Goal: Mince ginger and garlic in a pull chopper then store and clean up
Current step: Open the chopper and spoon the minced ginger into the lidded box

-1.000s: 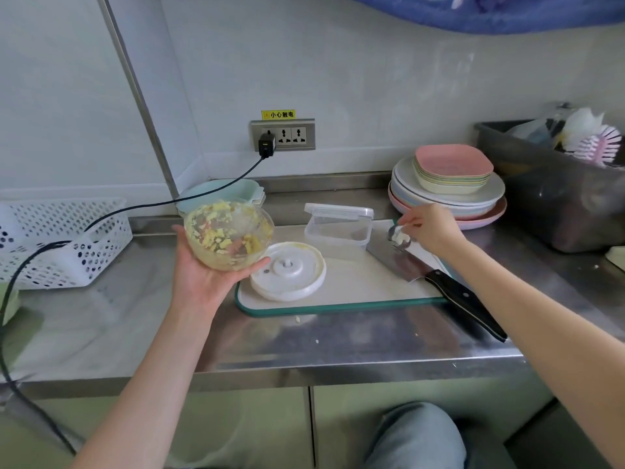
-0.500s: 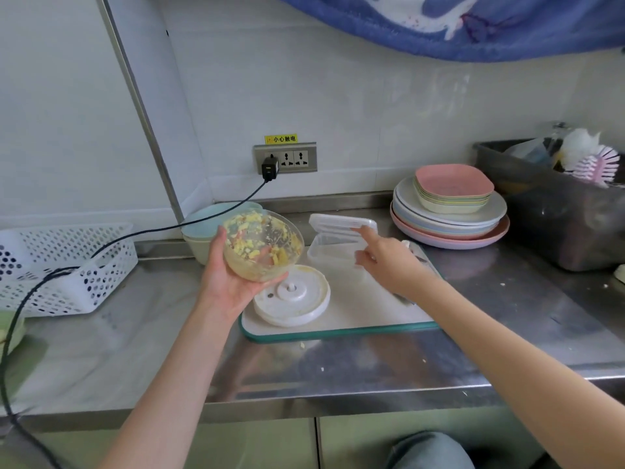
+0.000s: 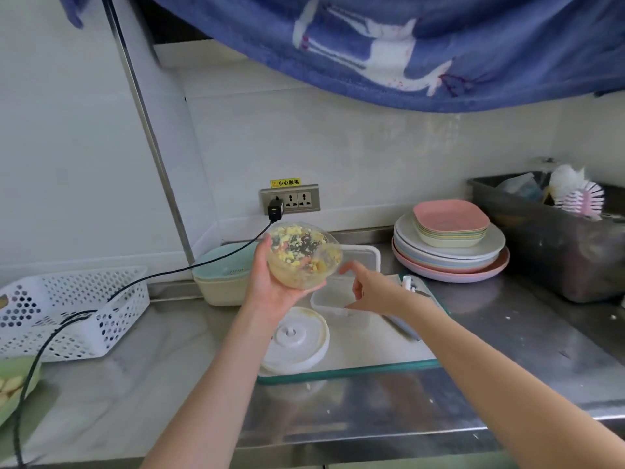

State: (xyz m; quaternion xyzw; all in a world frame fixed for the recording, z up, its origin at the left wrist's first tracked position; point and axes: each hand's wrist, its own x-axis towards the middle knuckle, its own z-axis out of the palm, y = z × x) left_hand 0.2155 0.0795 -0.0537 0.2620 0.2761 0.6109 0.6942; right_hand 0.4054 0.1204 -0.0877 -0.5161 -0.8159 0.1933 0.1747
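steel counter point(image 3: 169, 367) carries cutting board point(image 3: 372, 346), white basket point(image 3: 67, 313), stacked plates point(image 3: 449, 258), grey bin point(image 3: 554, 252).

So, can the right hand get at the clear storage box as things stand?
Probably yes. The right hand hovers open right over the box on the board, with nothing between them. The left hand holds the chopper bowl higher up, clear of the way.

The left hand point(image 3: 270, 282) has lifted the clear round chopper bowl of minced yellow bits point(image 3: 302, 257) higher, toward frame centre; the right hand point(image 3: 370, 291) has left the knife and reached beside the clear rectangular storage container point(image 3: 333, 304).
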